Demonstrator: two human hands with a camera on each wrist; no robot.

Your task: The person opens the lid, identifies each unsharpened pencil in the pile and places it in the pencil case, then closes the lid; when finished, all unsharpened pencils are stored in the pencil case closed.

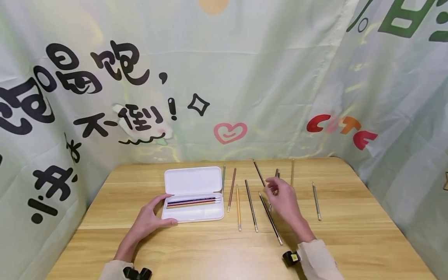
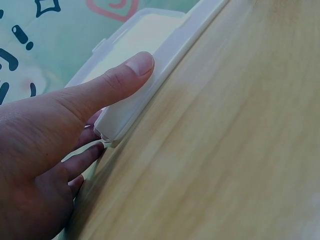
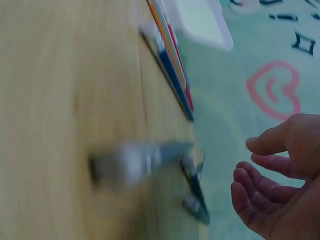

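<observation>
A white pencil case (image 1: 193,215) lies unfolded, its lid (image 1: 192,181) tipped back. Inside the tray several pencils (image 1: 190,202) lie side by side. My left hand (image 1: 148,219) holds the case by its left end; in the left wrist view the thumb (image 2: 137,65) presses the side wall and the other fingers sit around the corner. Over the pencils on the table hovers my right hand (image 1: 285,198), fingers loosely bent and nothing between them in the right wrist view. Below it slants a dark pencil (image 1: 270,219); others behind it are partly hidden by the hand.
Between case and right hand lie a red pencil (image 1: 232,189), a yellow pencil (image 1: 238,208) and a black pencil (image 1: 251,206). A grey pencil (image 1: 316,201) lies farther right, a tan one (image 1: 292,172) at the back. Printed cloth (image 1: 273,97) hangs behind the wooden table (image 1: 224,252).
</observation>
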